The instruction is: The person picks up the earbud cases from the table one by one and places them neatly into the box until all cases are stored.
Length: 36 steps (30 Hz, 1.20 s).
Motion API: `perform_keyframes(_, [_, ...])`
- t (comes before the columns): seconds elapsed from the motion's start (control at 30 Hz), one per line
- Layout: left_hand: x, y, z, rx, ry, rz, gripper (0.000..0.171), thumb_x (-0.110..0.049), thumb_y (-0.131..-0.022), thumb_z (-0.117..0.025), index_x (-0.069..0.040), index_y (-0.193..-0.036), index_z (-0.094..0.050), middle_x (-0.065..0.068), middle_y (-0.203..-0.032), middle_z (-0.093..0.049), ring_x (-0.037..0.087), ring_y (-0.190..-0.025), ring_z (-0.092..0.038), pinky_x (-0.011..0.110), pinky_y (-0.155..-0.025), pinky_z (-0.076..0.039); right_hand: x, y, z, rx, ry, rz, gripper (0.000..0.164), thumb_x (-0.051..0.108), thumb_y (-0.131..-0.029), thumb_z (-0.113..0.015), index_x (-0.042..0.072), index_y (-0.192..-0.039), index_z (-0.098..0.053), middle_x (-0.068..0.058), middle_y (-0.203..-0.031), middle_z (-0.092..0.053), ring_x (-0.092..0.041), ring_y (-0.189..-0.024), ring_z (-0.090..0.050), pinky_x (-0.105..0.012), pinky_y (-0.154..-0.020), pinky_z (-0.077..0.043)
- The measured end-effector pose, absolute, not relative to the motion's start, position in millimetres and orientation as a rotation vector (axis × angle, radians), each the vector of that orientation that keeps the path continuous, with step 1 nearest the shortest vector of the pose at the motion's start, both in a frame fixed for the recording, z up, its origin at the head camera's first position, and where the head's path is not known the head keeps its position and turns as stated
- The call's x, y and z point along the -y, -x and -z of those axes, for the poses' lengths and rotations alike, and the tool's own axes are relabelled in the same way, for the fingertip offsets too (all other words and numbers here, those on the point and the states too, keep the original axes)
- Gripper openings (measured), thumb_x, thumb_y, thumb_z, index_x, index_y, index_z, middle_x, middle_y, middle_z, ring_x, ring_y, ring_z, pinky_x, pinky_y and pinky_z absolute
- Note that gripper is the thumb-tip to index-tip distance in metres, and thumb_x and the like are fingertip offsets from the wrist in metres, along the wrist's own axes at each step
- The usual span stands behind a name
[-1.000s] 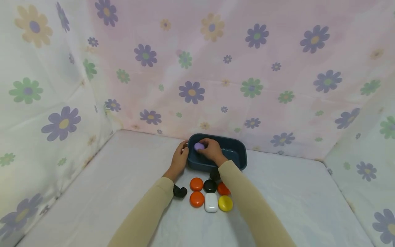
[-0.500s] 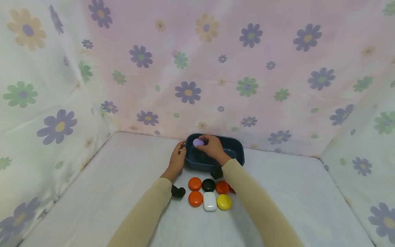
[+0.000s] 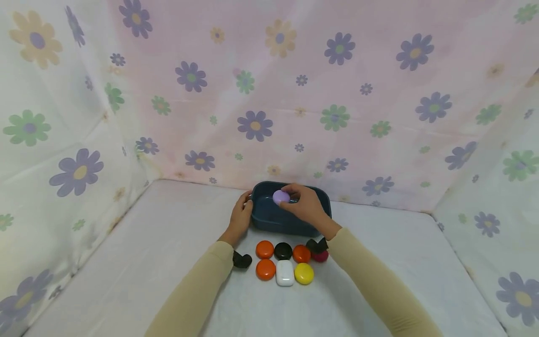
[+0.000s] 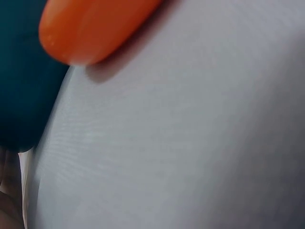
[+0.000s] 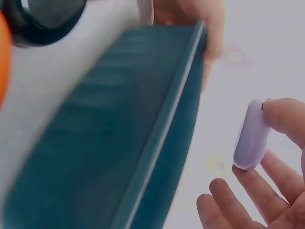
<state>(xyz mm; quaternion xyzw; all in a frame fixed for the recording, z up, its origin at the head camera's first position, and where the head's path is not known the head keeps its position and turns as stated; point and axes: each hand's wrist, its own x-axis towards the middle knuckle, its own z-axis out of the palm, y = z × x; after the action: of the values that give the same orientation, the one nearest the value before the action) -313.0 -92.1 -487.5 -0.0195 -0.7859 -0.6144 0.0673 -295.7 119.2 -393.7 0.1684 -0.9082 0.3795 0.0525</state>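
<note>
My right hand (image 3: 306, 205) pinches a smooth lilac disc (image 3: 281, 197) with rounded edges between thumb and fingers. In the right wrist view the disc (image 5: 251, 136) is on edge beyond the rim, apart from it. The head view places it over the dark teal rectangular tub (image 3: 273, 223). My left hand (image 3: 241, 216) holds the tub's left end, fingers about its far corner in the right wrist view. Several glossy pieces lie in front of the tub: orange discs (image 3: 265, 269), a black disc (image 3: 283, 251), a yellow disc (image 3: 304, 273), a white rounded rectangle (image 3: 285, 273) and a dark red disc (image 3: 321, 256).
A pale cloth covers the table (image 3: 168, 234). Flower-printed fabric walls (image 3: 257, 154) rise at the back and sides, the back one close behind the tub. Dark wrist-camera mounts (image 3: 242, 260) hang near the pieces.
My right hand has shifted right with the lilac disc, from the tub's left end toward its middle. The dark red disc behind my right wrist shows more. My left hand keeps to the tub.
</note>
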Motion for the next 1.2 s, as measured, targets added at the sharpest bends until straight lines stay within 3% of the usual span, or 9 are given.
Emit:
perform_keyframes(0.47, [96, 317, 490, 2.413, 0.065, 1.843, 0.046, -0.029, -0.103, -0.034, -0.019, -0.147, -0.037, 0.011, -0.144, -0.045, 0.031, -0.126, -0.044, 0.05, -0.106, -0.036, -163, 238, 394, 2.815, -0.516, -1.102, 0.04, 0.025, -0.081, -0.077, 0.017, -0.119, -0.066, -0.004, -0.118, -0.066, -0.024, -0.103, -0.06, -0.042, -0.087, -0.054])
perform_keyframes(0.73, [93, 315, 488, 2.398, 0.068, 1.856, 0.045, -0.026, -0.103, -0.035, -0.017, -0.147, -0.038, 0.012, -0.144, -0.046, 0.031, -0.127, -0.044, 0.05, -0.107, -0.036, -189, 207, 411, 2.855, -0.509, -1.025, 0.039, 0.023, -0.078, -0.08, 0.02, -0.114, -0.067, -0.002, -0.116, -0.066, -0.025, -0.1, -0.059, -0.043, -0.082, -0.054])
perform_keyframes(1.2, [94, 314, 488, 2.408, 0.075, 1.857, 0.046, -0.027, -0.103, -0.034, -0.018, -0.148, -0.036, 0.013, -0.144, -0.044, 0.031, -0.126, -0.044, 0.05, -0.106, -0.037, -213, 170, 437, 3.026, -0.295, -0.831, 0.039, 0.026, -0.073, -0.083, 0.028, -0.109, -0.069, 0.007, -0.11, -0.068, -0.015, -0.097, -0.059, -0.036, -0.081, -0.054])
